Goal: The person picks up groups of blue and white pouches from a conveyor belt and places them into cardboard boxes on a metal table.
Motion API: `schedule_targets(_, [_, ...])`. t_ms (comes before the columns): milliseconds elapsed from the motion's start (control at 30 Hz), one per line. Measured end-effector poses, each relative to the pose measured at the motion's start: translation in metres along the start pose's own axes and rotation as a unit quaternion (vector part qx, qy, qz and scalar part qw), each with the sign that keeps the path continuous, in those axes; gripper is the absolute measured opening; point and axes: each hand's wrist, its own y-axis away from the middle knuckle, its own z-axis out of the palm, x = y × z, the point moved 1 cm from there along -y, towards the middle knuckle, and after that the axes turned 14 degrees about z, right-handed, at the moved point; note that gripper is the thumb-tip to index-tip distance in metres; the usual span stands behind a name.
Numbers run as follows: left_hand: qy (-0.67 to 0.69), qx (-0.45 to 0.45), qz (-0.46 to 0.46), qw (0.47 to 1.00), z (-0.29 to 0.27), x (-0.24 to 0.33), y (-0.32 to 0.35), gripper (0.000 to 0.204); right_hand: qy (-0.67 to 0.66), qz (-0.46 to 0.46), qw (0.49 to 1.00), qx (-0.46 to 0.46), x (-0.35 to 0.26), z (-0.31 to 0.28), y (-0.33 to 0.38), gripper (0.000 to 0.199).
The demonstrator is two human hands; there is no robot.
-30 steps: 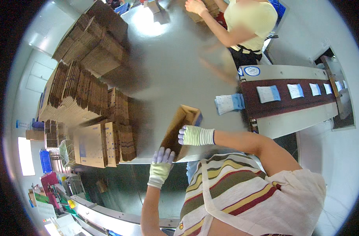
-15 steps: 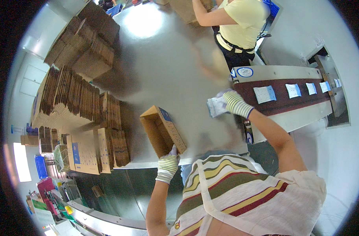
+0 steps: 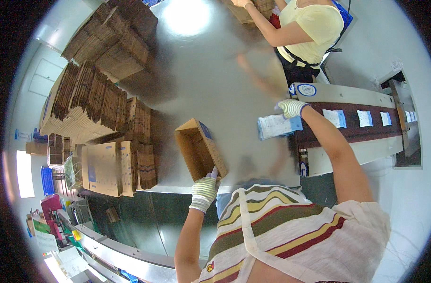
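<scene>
An open-topped cardboard box lies tilted on the grey table. My left hand in a striped glove grips its near end, with a finger along the inner wall. Several flat white and blue packets are bunched at the table's right edge, by the end of a conveyor. My right hand, also gloved, is closed at their upper edge; its fingertips are partly hidden. More packets lie in a row on the dark conveyor belt.
Stacks of folded cardboard stand along the table's left side, with more flat boxes nearer me. A co-worker in a yellow top stands at the far right, handling cardboard. The table's front edge runs before me.
The view has shifted, so the scene sits further right. My right hand has moved to the packets' upper edge, and the bunch looks wider. My left hand keeps its grip on the box.
</scene>
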Motion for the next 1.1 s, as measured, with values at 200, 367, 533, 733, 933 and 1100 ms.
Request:
schedule_targets(200, [-0.013,0.028,0.011,0.999,-0.006,0.004,-0.003,0.045,0.019,0.055,0.995,-0.081,-0.031,0.042,-0.007,0.059])
schedule_targets(367, [-0.005,0.056,0.009,0.998,0.005,0.001,0.0,0.045,0.135,-0.026,0.983,0.126,-0.125,0.083,0.094,0.027])
schedule_targets(533, [-0.02,0.03,-0.015,0.999,0.008,0.003,-0.002,0.053,-0.024,-0.14,0.969,0.203,-0.145,0.177,0.087,0.033])
schedule_targets(733, [-0.039,0.033,-0.006,0.999,0.002,0.007,-0.002,0.054,-0.732,-0.217,0.612,-0.206,-0.124,0.228,0.058,0.035])
schedule_targets(933, [-0.006,0.014,-0.035,0.999,0.001,0.016,-0.002,0.053,-0.85,-0.261,0.329,-0.318,-0.141,0.145,0.122,0.029])
schedule_targets(1100, [-0.043,-0.112,-0.062,0.991,0.026,0.007,-0.002,0.023,-0.816,-0.362,0.217,-0.394,-0.225,0.051,0.146,0.039])
